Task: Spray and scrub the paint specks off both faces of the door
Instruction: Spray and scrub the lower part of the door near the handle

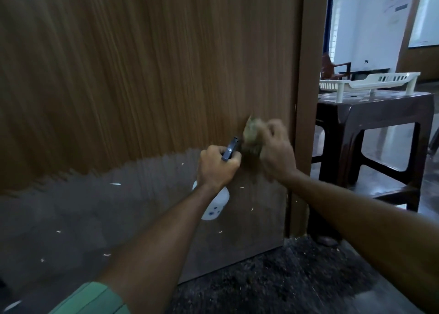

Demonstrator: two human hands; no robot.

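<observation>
A brown wood-grain door [147, 64] fills most of the view, its lower part a darker grey-brown dotted with white paint specks [115, 184]. My left hand [217, 165] grips the dark trigger head of a white spray bottle [215, 205], which hangs below my wrist. My right hand [276, 148] holds a greenish scrub pad [251, 133] against the door near its right edge, blurred by motion. The pad sits just right of the bottle's nozzle.
The door's brown edge [306, 99] runs down the right. Beyond it stands a dark brown plastic table [373, 121] carrying a white plastic tray [370, 81]. A chair [335, 68] is farther back. Dark speckled floor [273, 278] lies below.
</observation>
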